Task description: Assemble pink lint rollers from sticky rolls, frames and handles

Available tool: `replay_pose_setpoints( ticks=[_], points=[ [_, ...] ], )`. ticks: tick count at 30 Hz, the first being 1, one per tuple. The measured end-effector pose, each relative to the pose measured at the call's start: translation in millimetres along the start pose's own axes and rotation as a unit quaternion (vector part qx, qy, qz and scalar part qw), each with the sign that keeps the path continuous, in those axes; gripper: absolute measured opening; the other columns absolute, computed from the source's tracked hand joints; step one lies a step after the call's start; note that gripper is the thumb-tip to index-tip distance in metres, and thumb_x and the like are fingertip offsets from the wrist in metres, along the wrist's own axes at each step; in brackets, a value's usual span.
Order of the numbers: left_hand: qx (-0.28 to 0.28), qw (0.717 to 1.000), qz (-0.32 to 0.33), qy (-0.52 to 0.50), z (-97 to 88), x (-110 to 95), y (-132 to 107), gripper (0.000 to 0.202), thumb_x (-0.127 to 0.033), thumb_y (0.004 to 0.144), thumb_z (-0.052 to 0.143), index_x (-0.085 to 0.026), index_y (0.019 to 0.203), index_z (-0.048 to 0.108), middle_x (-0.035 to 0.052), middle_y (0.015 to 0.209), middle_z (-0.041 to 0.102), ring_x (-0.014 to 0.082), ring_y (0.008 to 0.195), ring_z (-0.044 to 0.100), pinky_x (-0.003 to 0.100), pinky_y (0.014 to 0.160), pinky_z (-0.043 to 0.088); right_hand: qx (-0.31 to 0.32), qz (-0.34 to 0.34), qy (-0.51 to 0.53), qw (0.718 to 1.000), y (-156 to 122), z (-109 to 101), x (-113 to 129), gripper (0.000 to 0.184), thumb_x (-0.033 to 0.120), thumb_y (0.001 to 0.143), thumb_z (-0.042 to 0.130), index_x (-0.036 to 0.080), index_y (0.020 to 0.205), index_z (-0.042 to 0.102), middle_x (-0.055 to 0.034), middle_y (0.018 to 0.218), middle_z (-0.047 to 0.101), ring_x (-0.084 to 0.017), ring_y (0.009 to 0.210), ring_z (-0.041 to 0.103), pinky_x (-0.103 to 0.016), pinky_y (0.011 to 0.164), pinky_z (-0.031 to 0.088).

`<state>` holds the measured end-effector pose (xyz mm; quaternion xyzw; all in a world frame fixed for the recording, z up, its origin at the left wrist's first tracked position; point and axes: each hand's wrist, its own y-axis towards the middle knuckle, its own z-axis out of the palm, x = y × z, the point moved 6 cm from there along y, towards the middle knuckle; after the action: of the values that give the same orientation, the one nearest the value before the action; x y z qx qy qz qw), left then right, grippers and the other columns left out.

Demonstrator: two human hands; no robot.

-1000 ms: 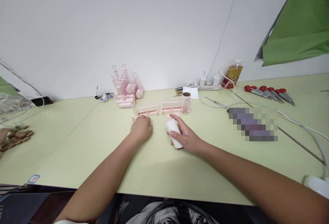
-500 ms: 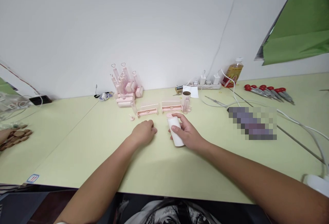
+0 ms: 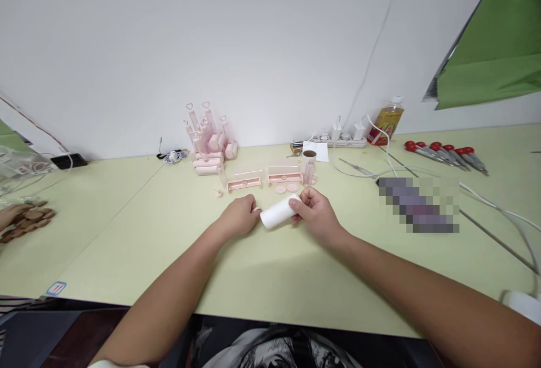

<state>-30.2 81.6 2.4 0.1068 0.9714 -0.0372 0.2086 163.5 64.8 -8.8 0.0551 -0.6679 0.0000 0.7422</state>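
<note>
Pale green table (image 3: 262, 278) takes up pretty much the whole view, with both forearms coming in from the near edge. Right hand (image 3: 316, 214) has its thumb and fingers pinched closed around one end of a white roll (image 3: 276, 212), which sits tilted just above the table between the two hands. Left hand (image 3: 238, 217) is curled up loosely, fingertips right at the roll's other end; honestly can't tell if it's gripping it or just touching. Just past the hands, two little pink discs (image 3: 286, 188) lie flat side by side. Behind those are two pink trays (image 3: 244, 184) in a row, and a clear pink tube (image 3: 309, 172) stands upright at the right end of the row. Further back left is a pile of pink rollers (image 3: 209, 145) with heart-shaped handle tips poking up. Off to the right, a row of red-handled screwdrivers (image 3: 443, 153) lies well apart from the hands. Back by the white wall (image 3: 211, 41) there's a power strip (image 3: 340, 142) with plugs in it and a bottle (image 3: 386, 121) of yellowish liquid beside it. Way over at the left edge, another person's hand (image 3: 9, 216) rests by some brown pieces (image 3: 31, 218).
</note>
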Motion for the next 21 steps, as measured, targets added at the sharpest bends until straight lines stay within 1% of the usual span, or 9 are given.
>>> replay_pose_setpoints(
  ticks=[2,4,6,8,10,12,15,18,21],
  points=[
    [-0.027,0.999,-0.001,-0.047,-1.1,3.5,5.3,0.013,-0.027,0.077,0.052,-0.021,0.067,0.045,0.0024,0.067,0.061,0.0176,0.06,0.053,0.026,0.051,0.029,-0.013,-0.002,0.021,1.0,-0.6,-1.9,1.7,0.049,0.05,0.068,0.075,0.022,0.068,0.035,0.0063,0.057,0.052,-0.013,0.05,0.059,-0.03,0.05,0.053],
    [-0.042,0.987,-0.02,-0.151,-1.6,8.4,10.1,0.015,-0.025,0.074,0.053,-0.021,0.064,0.041,0.0001,0.061,0.057,0.0158,0.057,0.054,0.024,0.048,0.031,-0.027,0.008,0.044,0.999,0.3,-4.6,1.1,0.051,0.051,0.066,0.077,0.021,0.066,0.036,0.0053,0.059,0.052,-0.015,0.054,0.064,-0.032,0.055,0.057],
    [-0.042,0.954,-0.038,-0.294,-1.3,11.6,13.8,0.016,-0.023,0.07,0.053,-0.021,0.064,0.038,-0.0012,0.059,0.056,0.0137,0.052,0.054,0.023,0.044,0.033,-0.035,0.02,0.069,0.997,2.2,-6.6,-1.3,0.051,0.051,0.065,0.079,0.02,0.065,0.038,0.0048,0.061,0.053,-0.017,0.059,0.067,-0.034,0.059,0.059],
    [-0.043,0.906,-0.03,-0.419,-2.2,10.2,15.8,0.018,-0.021,0.067,0.053,-0.021,0.064,0.036,-0.0013,0.063,0.059,0.0104,0.045,0.052,0.021,0.039,0.033,-0.035,0.033,0.09,0.995,4.2,-7.3,-4.9,0.05,0.049,0.064,0.08,0.02,0.065,0.039,0.0043,0.063,0.054,-0.019,0.063,0.069,-0.035,0.062,0.061],
    [-0.051,0.868,-0.009,-0.494,-5.0,6.1,15.6,0.02,-0.019,0.063,0.055,-0.021,0.064,0.034,-0.0019,0.067,0.059,0.0067,0.04,0.046,0.02,0.035,0.029,-0.029,0.045,0.106,0.993,5.6,-6.9,-8.7,0.049,0.047,0.065,0.08,0.02,0.065,0.039,0.0037,0.065,0.055,-0.02,0.065,0.07,-0.036,0.065,0.061],
    [-0.056,0.85,0.008,-0.524,-6.4,1.2,13.5,0.022,-0.021,0.065,0.056,-0.021,0.065,0.034,-0.0048,0.062,0.056,0.0049,0.036,0.04,0.019,0.033,0.025,-0.017,0.053,0.119,0.991,6.2,-5.5,-11.3,0.048,0.045,0.067,0.08,0.02,0.065,0.04,0.0029,0.068,0.057,-0.02,0.068,0.071,-0.038,0.069,0.062],
    [-0.067,0.859,0.032,-0.507,-7.8,-6.3,8.5,0.022,-0.034,0.078,0.055,-0.022,0.071,0.038,-0.0095,0.048,0.046,0.0057,0.031,0.034,0.018,0.032,0.023,-0.001,0.059,0.135,0.989,5.7,-3.7,-12.5,0.047,0.044,0.067,0.08,0.019,0.065,0.041,0.0018,0.074,0.058,-0.019,0.072,0.07,-0.04,0.074,0.062],
    [-0.096,0.882,0.033,-0.46,-9.5,-8.4,4.5,0.035,-0.052,0.091,0.037,-0.022,0.073,0.043,-0.0093,0.038,0.039,0.0078,0.029,0.033,0.019,0.033,0.024,0.014,0.058,0.141,0.988,4.1,-1.2,-11.6,0.048,0.045,0.066,0.081,0.019,0.064,0.041,0.0025,0.073,0.056,-0.018,0.072,0.069,-0.041,0.076,0.061],
    [-0.118,0.895,0.01,-0.431,-9.5,-6.4,3.3,0.051,-0.058,0.094,0.02,-0.021,0.069,0.046,-0.006,0.033,0.039,0.0094,0.029,0.034,0.02,0.034,0.027,0.021,0.047,0.12,0.991,1.9,1.1,-9.8,0.049,0.046,0.065,0.081,0.019,0.062,0.04,0.0043,0.068,0.05,-0.016,0.069,0.066,-0.042,0.076,0.061]
  ],
)
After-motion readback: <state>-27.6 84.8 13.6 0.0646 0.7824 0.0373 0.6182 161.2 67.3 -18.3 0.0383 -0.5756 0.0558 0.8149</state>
